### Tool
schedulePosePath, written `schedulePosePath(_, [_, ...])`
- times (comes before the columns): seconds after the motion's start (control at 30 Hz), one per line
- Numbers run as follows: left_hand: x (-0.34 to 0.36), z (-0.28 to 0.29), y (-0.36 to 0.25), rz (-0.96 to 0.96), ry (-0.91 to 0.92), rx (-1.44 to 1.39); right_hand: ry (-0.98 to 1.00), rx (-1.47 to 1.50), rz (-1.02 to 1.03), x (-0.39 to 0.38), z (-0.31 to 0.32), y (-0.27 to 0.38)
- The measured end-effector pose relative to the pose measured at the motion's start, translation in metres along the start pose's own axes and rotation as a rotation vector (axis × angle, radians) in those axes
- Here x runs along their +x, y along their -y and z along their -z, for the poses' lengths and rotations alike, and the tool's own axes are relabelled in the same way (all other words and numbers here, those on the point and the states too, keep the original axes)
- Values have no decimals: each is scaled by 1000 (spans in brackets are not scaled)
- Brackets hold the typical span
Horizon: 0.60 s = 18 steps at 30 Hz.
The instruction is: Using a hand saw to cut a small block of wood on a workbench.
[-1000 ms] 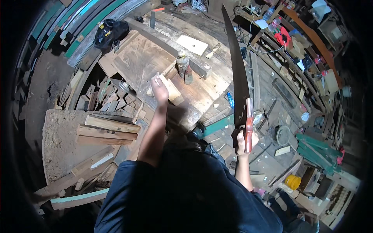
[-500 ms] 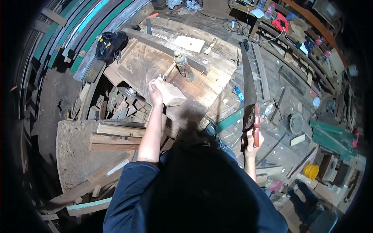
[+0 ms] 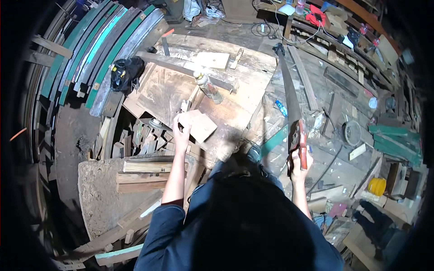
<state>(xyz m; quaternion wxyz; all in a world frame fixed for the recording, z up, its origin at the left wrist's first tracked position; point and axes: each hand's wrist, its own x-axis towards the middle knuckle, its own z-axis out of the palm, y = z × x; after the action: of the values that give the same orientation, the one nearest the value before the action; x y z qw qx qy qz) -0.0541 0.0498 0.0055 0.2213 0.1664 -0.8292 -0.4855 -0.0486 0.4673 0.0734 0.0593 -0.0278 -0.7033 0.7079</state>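
Note:
My left hand [image 3: 181,131] grips a pale wooden block [image 3: 201,127] by its left end, above the near part of a worn wooden work surface [image 3: 156,86]. One squarish face of the block is turned up toward me. Off to the right, my right hand [image 3: 301,165] is closed round the red handle of a handsaw [image 3: 291,90], its long dark blade pointing away from me. The saw is well apart from the block. Just beyond the block stands a cloudy plastic bottle [image 3: 209,88], and a hammer-like tool [image 3: 191,100] lies beside it, partly hidden.
A long timber beam [image 3: 178,67] crosses the work surface, with a flat pale board [image 3: 212,60] and a brush-like tool [image 3: 237,58] behind it. Stacked planks [image 3: 144,174] lie at my left. A black bag [image 3: 125,74] sits far left. Scraps and a round container [image 3: 351,132] litter the right-hand floor.
My left hand has turned the wooden block so its squarish face shows more. The handsaw stays in my right hand, at much the same angle. The whole view has shifted slightly.

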Motion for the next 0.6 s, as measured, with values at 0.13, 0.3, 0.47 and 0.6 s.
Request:
schedulePosePath(0.13, [-19,23,-9,-64,162,82,-12,59,-84,-1,2,-10])
schedulePosePath(0.3, [-25,39,-43,46,363,-35,-12,84,-113,8,-4,-4])
schedulePosePath(0.47, [-31,63,-31,222,488,-227,17,51,-36,8,-13,-3])
schedulePosePath(0.6, [-17,76,-30,286,662,-270,12,23,-58,3,-19,1])
